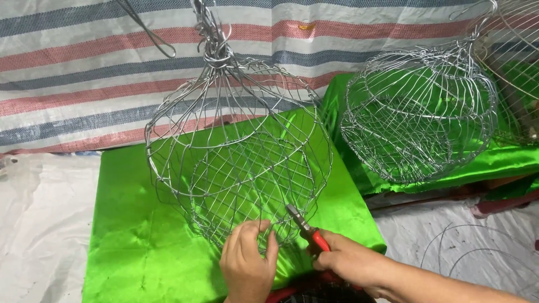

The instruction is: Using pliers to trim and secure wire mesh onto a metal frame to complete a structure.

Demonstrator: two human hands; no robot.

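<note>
Two hands on wire basket (238, 163), left hand (247, 264) gripping mesh, right hand (351, 261) holding pliers (306, 227)

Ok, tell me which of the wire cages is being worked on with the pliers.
The nearer wire cage, on the green cloth: the left hand grips its lower mesh while the right hand holds red-handled pliers to it. The other cage sits untouched behind.

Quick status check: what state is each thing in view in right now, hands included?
Round silver wire-mesh frame: hanging, mesh unfinished.
Red-handled pliers: gripped, jaws at the mesh.
Right hand: closed on pliers.
Left hand: pinching the frame's lower rim.
Second silver wire frame: lying on green satin cloth, untouched.
</note>
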